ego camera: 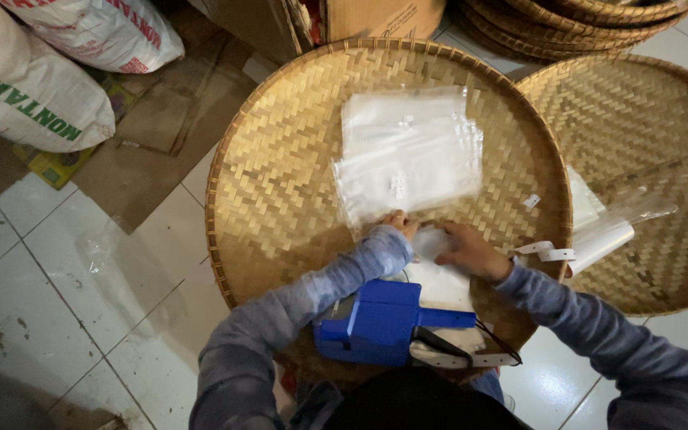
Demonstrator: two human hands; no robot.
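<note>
On round woven bamboo tray [280, 183], near 6 o'clock: left hand [398, 224] and right hand [465, 248] pinch small clear plastic bag [433, 243]. Best kept flat, corners aligned with bag stack [408, 151] at 12. Blue label gun [380, 322] on lap.

Clear plastic bags [408, 155] on tray — white sacks [37, 95] upper-left

My round woven bamboo tray [280, 183] looks rough and matt; the clear plastic bags [408, 151] glossy; my blue plastic label gun [380, 322] smooth.

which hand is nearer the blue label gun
Left. The left hand sits just above the blue label gun; the right hand is farther off, up and to its right.
</note>
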